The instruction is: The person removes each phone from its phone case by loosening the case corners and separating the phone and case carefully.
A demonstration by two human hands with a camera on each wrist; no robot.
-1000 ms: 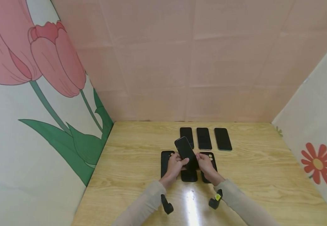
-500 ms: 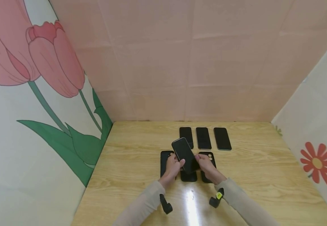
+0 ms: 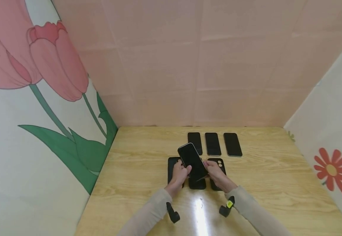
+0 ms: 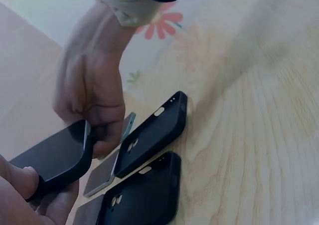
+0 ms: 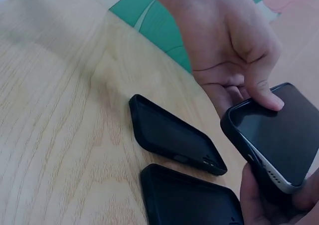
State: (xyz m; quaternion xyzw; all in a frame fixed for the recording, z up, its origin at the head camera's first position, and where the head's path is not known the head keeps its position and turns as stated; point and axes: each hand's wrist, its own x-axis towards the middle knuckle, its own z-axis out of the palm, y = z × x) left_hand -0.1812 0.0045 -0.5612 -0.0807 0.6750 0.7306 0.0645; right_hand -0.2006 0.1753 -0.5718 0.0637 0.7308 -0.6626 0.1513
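Both hands hold a dark-screened smartphone (image 3: 192, 161) tilted above the table. A black phone case (image 5: 230, 129) wraps part of it; in the right wrist view the phone's silver bottom edge stands out of the case at one corner. My left hand (image 3: 180, 173) grips one side, its thumb on the screen. At the opposite lower corner, my right hand (image 3: 217, 173) pinches the phone and case, its fingertips partly hidden. Beneath lie several black cases: a left case (image 3: 171, 172), a middle case (image 3: 197, 185) partly covered by the phone, and a right case (image 3: 223, 167).
Behind the hands, a left phone (image 3: 194, 139), a middle phone (image 3: 213, 144) and a right phone (image 3: 233, 145) lie in a row on the wooden table (image 3: 277, 170). A pink backdrop (image 3: 200, 65) borders the back, with flower-printed sheets at both sides.
The phone in the hands has shifted slightly left, and its lower edge now shows apart from the dark case. Both hands keep their hold; the things on the table lie as before.
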